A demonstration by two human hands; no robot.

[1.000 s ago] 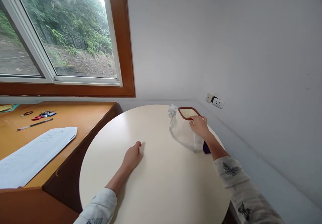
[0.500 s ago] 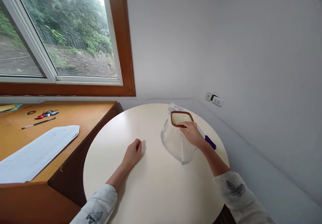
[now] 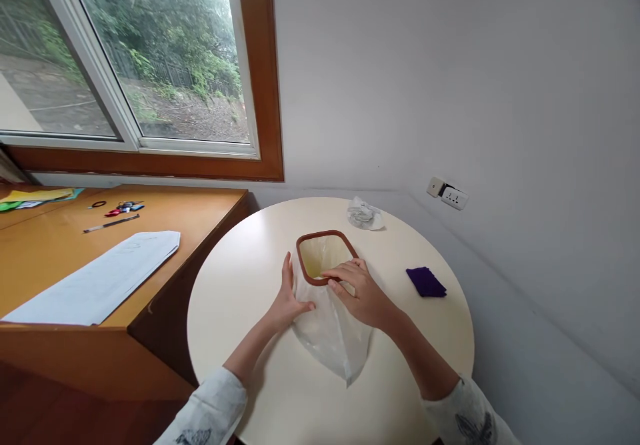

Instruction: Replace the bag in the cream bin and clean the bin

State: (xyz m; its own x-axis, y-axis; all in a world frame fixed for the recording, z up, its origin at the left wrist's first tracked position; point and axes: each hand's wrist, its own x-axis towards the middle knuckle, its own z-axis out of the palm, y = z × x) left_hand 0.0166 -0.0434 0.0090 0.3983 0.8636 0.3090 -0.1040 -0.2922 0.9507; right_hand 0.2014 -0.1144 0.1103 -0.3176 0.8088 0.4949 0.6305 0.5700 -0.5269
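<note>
A small bin with a brown rim and a yellowish inside stands on the round table. A translucent white plastic bag hangs around its outside and spreads to a point on the tabletop towards me. My right hand grips the near right part of the rim, fingers over the edge and thumb outside. At the bin's left side is my left hand, open, with thumb and fingers spread by the bag; whether it presses on the bin I cannot tell.
Crumpled clear plastic lies at the back of the cream round table. A folded purple cloth is on the right. The wooden desk holds paper sheets, a pen and keys.
The bin and its bag have come towards me and left in my right hand. My left hand has opened and moved up beside the bin. The crumpled plastic stays at the back.
</note>
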